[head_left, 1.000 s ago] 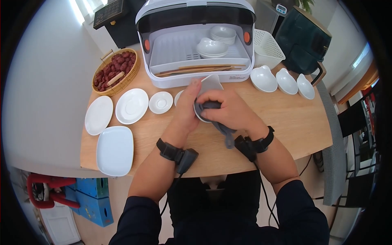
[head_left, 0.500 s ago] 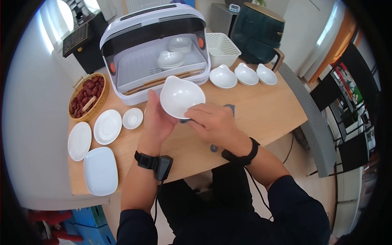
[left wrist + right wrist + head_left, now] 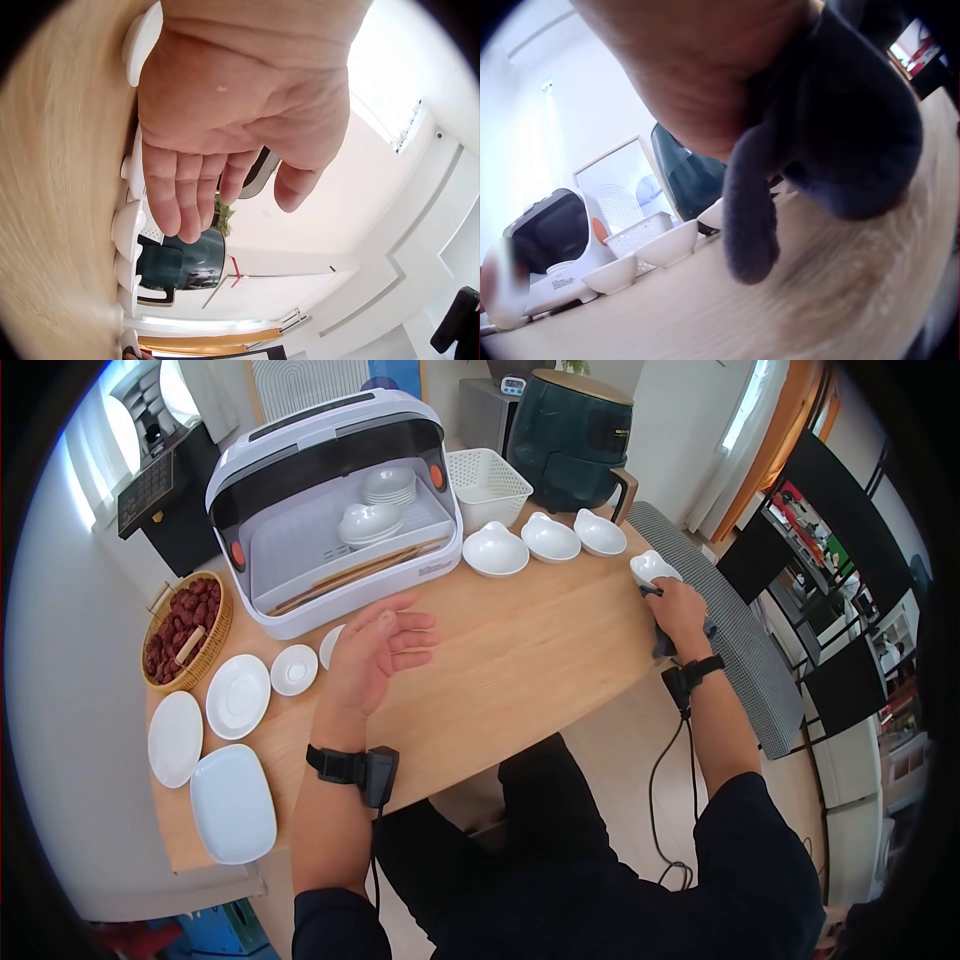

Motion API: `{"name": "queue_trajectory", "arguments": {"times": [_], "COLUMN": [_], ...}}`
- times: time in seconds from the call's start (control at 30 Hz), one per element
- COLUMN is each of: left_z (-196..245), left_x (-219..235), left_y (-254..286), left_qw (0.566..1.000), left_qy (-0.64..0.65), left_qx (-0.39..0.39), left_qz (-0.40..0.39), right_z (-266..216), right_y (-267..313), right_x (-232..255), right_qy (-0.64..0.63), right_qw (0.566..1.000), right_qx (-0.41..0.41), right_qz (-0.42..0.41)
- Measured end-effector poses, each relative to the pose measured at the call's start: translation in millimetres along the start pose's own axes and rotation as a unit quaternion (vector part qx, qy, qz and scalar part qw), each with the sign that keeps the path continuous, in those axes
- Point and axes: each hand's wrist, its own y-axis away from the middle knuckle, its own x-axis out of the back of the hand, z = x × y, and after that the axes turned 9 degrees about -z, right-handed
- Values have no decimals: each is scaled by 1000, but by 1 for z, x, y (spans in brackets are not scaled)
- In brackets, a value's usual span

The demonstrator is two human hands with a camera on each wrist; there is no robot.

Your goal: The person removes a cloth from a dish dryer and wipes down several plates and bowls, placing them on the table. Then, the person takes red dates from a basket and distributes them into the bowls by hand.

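Gripping one gray cloth (image 3: 662, 644) in the right hand (image 3: 680, 610), touching one white bowl (image 3: 655, 567) at the table's (image 3: 530, 650) right end — counting three more bowls (image 3: 550, 540) near it. Holding the left hand (image 3: 375, 655) open over the wood, well apart from the right. Counting five dishes (image 3: 232, 805) at left — plus two bowl stacks (image 3: 372, 525) in one box (image 3: 441, 563).

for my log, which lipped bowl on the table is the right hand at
The rightmost bowl in the row: the right hand, gripping a gray cloth, is at its rim; no hand touches the other three.
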Motion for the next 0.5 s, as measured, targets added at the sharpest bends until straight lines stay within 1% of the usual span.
{"name": "queue_trajectory", "arguments": {"times": [0.13, 0.23, 0.27, 0.3, 0.33, 0.4, 0.43, 0.47, 0.5], "left_z": [-3, -2, 0, 1, 2, 3, 5, 5, 5], "left_x": [8, 9, 8, 8, 7, 8, 9, 11, 12], "left_y": [-1, -1, 0, 0, 0, 1, 0, -1, 0], "left_qw": [1000, 1000, 1000, 1000, 999, 999, 998, 996, 994], "left_qy": [13, 23, 25, 27, 27, 31, 30, 51, 71], "left_qx": [-3, -4, -5, -8, -12, -26, -35, -52, -67], "left_qz": [0, 7, 7, 8, 15, 25, 37, 42, 46], "right_z": [15, 25, 25, 18, 11, -27, -51, -77, -102], "right_y": [-22, -29, -26, -20, -15, 8, 14, 22, 28], "right_x": [-16, -21, -19, -13, -5, 35, 53, 70, 82], "right_qy": [-8, -10, -11, -13, -14, 26, 25, -125, -271], "right_qw": [1000, 1000, 999, 997, 997, 999, 999, 986, 948], "right_qx": [-9, 17, 24, 33, 41, 30, 45, 95, 139], "right_qz": [12, 14, 38, 62, 62, -20, -19, -52, -90]}}
